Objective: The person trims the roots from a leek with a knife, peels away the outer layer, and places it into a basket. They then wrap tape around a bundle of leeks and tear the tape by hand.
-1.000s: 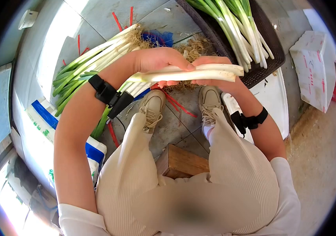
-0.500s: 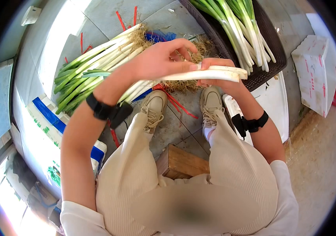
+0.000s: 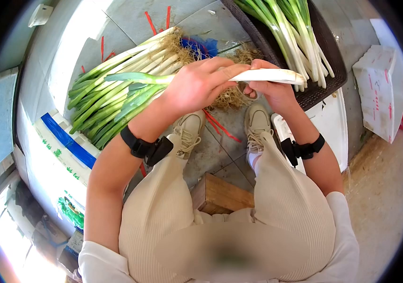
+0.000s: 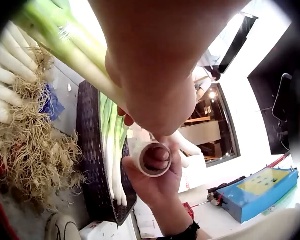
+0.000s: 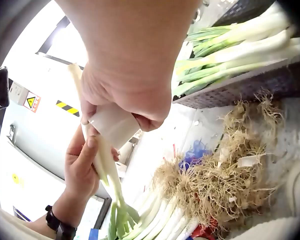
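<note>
A few long green onions lie crosswise in front of the person, white ends to the right and leaves to the left. The left hand grips their stalks around the middle, fingers wrapped over them. Close beside it, near the white ends, is the right hand. In the right wrist view this hand holds a roll of whitish tape against the stalks. The left wrist view looks into the ring of the roll, with fingertips inside it; in the head view the roll is mostly hidden.
A heap of green onions with tangled roots lies on the tiled floor, red strips around it. At the upper right, a brown woven basket holds more stalks. A white foam box, a white carton and a wooden block stand around.
The left hand, its fingers raised half a second ago, has moved right and closed round the stalks. The leafy end now shows left of it. The right hand has turned beneath the white ends.
</note>
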The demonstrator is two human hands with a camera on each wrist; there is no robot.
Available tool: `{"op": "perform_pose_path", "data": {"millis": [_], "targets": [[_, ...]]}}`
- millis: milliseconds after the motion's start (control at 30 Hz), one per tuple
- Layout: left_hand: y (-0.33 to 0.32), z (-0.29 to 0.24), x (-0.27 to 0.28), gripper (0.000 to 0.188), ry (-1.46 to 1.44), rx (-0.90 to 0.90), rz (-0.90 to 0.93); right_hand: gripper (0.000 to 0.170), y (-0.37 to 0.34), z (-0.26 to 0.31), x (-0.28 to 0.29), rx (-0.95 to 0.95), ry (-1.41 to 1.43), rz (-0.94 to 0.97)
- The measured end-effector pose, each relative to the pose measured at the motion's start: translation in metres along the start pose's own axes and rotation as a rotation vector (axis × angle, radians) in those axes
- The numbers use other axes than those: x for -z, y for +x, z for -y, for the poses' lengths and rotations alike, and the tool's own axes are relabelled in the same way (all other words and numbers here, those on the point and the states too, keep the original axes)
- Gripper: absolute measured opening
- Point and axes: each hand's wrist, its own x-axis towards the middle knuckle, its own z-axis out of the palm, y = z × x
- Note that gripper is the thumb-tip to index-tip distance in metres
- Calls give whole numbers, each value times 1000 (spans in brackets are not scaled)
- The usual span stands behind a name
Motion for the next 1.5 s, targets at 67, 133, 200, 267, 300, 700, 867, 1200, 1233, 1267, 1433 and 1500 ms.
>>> {"op": "perform_pose_path", "data": {"millis": [67, 133, 200, 267, 300, 700, 867, 1200, 1233, 1267, 1433, 1500], "targets": [[3, 2, 2, 37, -19, 21, 9, 29, 1, 2, -1, 25, -61, -24], [6, 3, 6, 36, -35, 40, 13, 32, 1, 6, -8, 53, -62, -40], [10, 3, 11, 34, -53, 55, 19, 41, 2, 10, -8, 91, -109, -32], [13, 4, 16, 34, -79, 128, 107, 42, 2, 12, -9, 114, -139, -29], [16, 4, 17, 34, -81, 126, 107, 43, 3, 14, -10, 137, -168, -23], [29, 2, 27, 32, -183, 178, 192, 60, 0, 29, -3, 58, -360, 32], [31, 9, 28, 29, -602, 463, 406, 63, 1, 33, -6, 172, -541, -21], [69, 23, 49, 37, -1052, 801, 778, 48, 12, 47, 0, 305, -617, 153], [69, 23, 50, 37, -1054, 801, 776, 42, 11, 49, 0, 228, -490, 220], [68, 23, 50, 36, -1067, 856, 792, 31, 8, 49, -5, 212, -461, 178], [60, 31, 39, 42, -852, 714, 713, 32, 3, 27, 0, 185, -365, 58], [49, 22, 38, 50, -471, 367, 418, 33, 4, 20, 2, 214, -301, -37]]}}
